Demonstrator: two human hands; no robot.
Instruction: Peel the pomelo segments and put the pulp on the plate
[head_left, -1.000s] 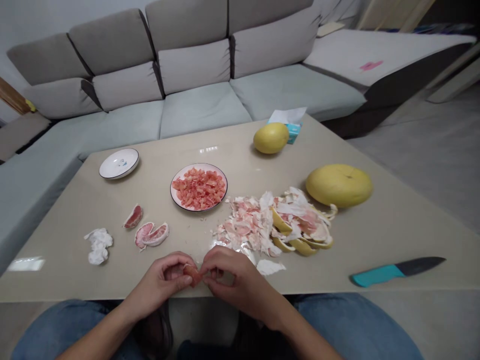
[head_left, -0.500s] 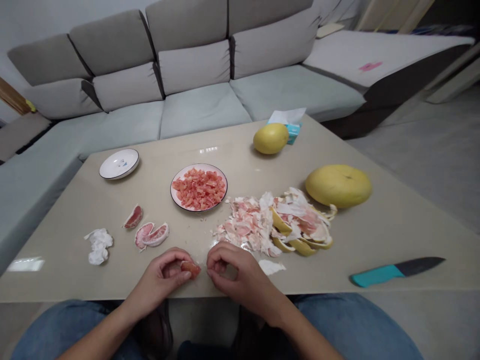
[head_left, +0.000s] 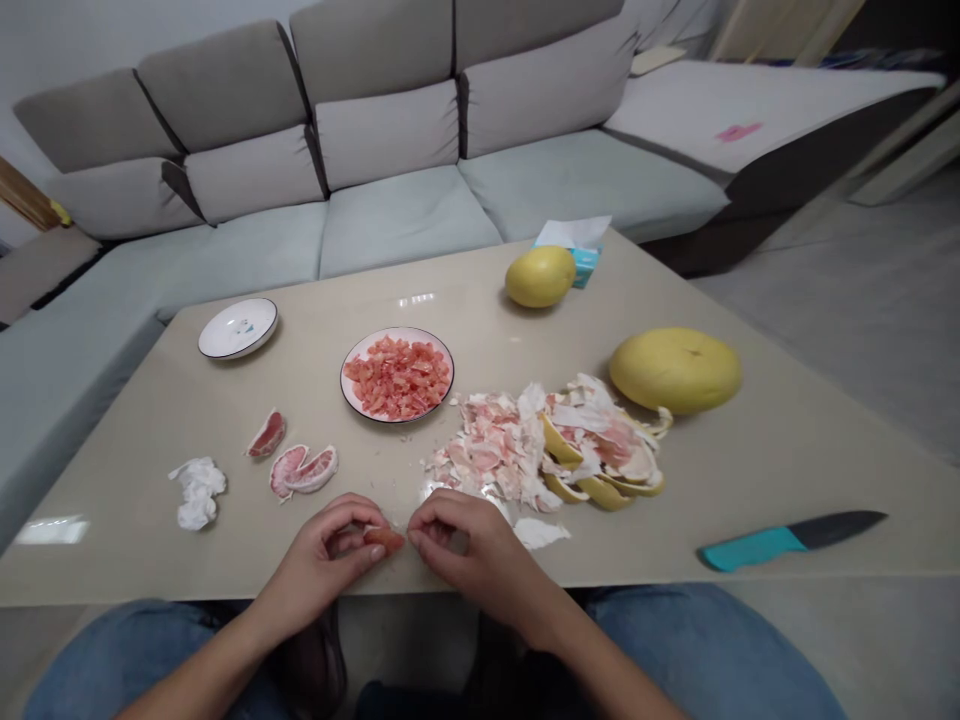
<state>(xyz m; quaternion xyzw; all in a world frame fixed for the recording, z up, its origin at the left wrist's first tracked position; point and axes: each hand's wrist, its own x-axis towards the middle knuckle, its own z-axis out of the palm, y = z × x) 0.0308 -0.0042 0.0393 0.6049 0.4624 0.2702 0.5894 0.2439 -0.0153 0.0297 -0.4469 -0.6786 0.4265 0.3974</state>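
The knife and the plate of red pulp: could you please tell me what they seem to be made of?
Knife: handle probably plastic, smooth and evenly turquoise; blade likely metal, dark, perhaps coated. Plate: probably glazed ceramic, being smooth, white and dark-edged.

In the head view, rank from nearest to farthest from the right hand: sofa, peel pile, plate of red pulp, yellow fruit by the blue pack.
1. Peel pile, just beyond the right hand.
2. Plate of red pulp, farther, to the left.
3. Yellow fruit by the blue pack, near the table's far edge.
4. Sofa, behind the table.
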